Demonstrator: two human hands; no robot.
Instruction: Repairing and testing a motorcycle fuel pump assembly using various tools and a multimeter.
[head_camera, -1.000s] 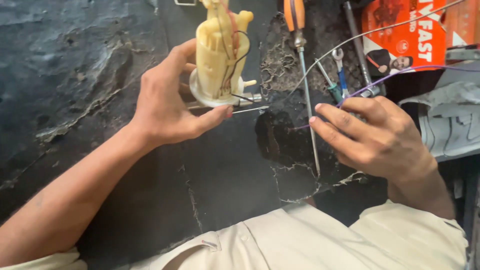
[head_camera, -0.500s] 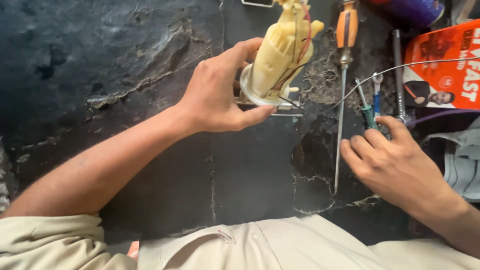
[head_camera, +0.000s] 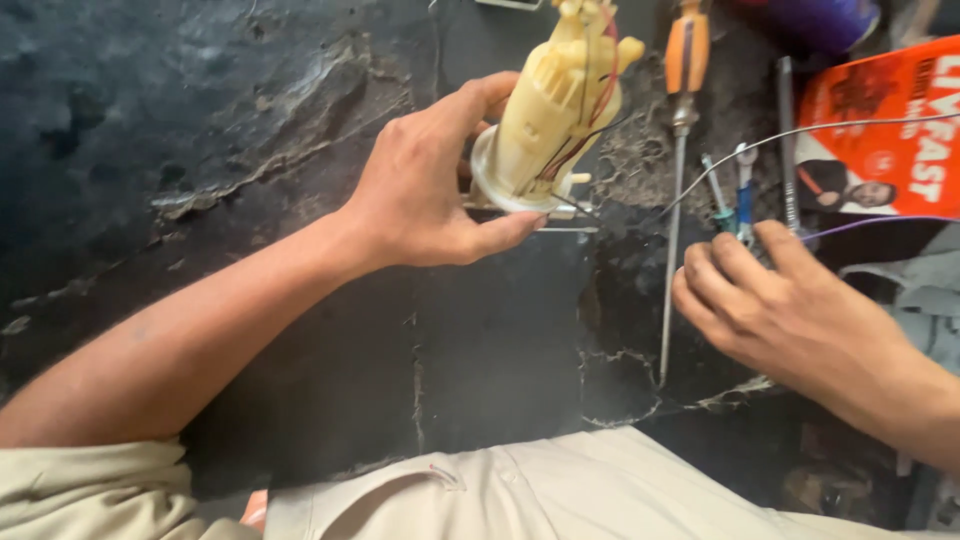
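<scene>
My left hand (head_camera: 432, 190) grips a cream plastic pump-like assembly (head_camera: 556, 100) by its round base, holding it up above the dark cracked floor. Red and black wires run down the assembly's side, and thin metal pins stick out under the base. My right hand (head_camera: 785, 305) rests low at the right, its fingers curled at a small blue-handled tool (head_camera: 742, 195) and thin wires; whether it grips them is unclear. A long screwdriver with an orange handle (head_camera: 680, 150) lies on the floor between the two hands.
An orange printed packet (head_camera: 880, 130) lies at the upper right, with a purple object (head_camera: 815, 20) above it and a metal rod (head_camera: 788, 140) beside it. Grey cloth (head_camera: 920, 290) sits at the right edge. My beige-clothed knees (head_camera: 520, 490) fill the bottom.
The view has shifted, so the floor items sit further right. My left hand still holds the assembly up. My right hand has slid right and down, toward the blue tool.
</scene>
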